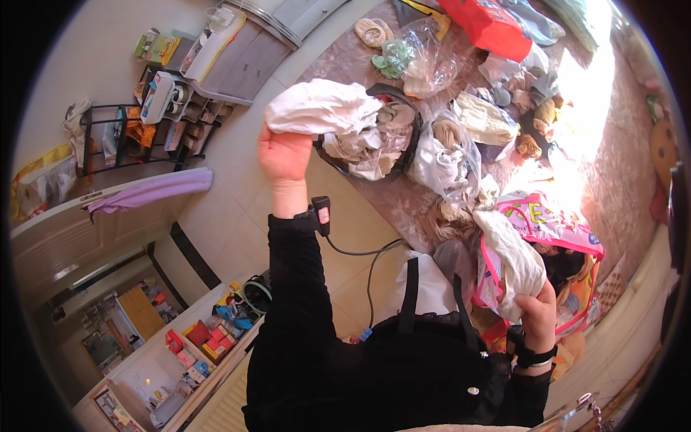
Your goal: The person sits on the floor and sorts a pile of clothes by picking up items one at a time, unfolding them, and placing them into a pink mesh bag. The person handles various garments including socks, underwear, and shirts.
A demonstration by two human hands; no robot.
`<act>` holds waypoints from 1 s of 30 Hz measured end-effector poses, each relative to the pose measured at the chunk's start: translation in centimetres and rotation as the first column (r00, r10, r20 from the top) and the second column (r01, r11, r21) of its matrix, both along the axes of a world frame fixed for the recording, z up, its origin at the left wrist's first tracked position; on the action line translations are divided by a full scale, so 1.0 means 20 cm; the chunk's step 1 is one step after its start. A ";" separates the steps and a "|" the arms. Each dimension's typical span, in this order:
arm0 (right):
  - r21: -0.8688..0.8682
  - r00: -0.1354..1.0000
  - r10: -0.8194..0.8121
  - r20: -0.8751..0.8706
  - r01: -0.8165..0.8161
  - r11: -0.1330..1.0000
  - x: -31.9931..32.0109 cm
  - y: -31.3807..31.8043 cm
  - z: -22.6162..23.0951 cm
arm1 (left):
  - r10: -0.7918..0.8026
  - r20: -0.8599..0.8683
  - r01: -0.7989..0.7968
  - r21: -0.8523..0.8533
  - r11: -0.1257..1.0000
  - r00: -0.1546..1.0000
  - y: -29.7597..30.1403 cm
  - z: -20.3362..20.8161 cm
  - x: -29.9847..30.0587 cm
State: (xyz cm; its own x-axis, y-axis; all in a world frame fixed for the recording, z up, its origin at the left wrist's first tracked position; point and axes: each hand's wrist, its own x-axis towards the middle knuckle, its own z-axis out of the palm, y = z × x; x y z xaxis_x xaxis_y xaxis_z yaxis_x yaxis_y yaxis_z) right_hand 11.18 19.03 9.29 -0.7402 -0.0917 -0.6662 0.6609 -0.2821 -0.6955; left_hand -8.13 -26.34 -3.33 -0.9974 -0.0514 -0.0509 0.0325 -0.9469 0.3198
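My left hand (284, 155) is raised at the far left of the bed and grips a bunched white cloth garment (320, 104). That garment hangs over the edge of a dark-rimmed bag of beige and grey clothes (378, 147). At the right, my right hand (536, 309) pinches the end of a long cream cloth piece (511, 248), perhaps a sock or stocking; its exact kind is unclear. The cream piece lies across a pink printed bag (551, 223) with dark clothing inside. Beside it sits a clear plastic bag (446, 155) of pale clothes.
A bed with a patterned cover (389, 205) carries more clothes, a red bag (489, 25) and a clear bag with green cloth (425, 57). A black cable (371, 288) runs from my left wrist. To the left stand a door with a lilac towel (155, 191) and a shelf rack (115, 137).
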 end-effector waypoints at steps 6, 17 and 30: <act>-0.001 0.997 -0.054 0.051 0.054 0.999 0.08 0.07 -0.05 | 0.052 -0.135 -0.094 -0.330 0.939 0.989 -0.10 -0.01 -0.02; 0.090 0.982 -0.159 0.106 0.150 0.985 0.15 0.12 -0.15 | 0.109 0.183 0.213 -0.823 -0.527 0.977 0.16 -0.86 0.08; 0.109 0.968 -0.228 0.108 0.217 0.970 0.18 0.17 -0.19 | -0.191 0.529 0.362 -0.241 0.900 0.827 -0.01 -0.63 0.06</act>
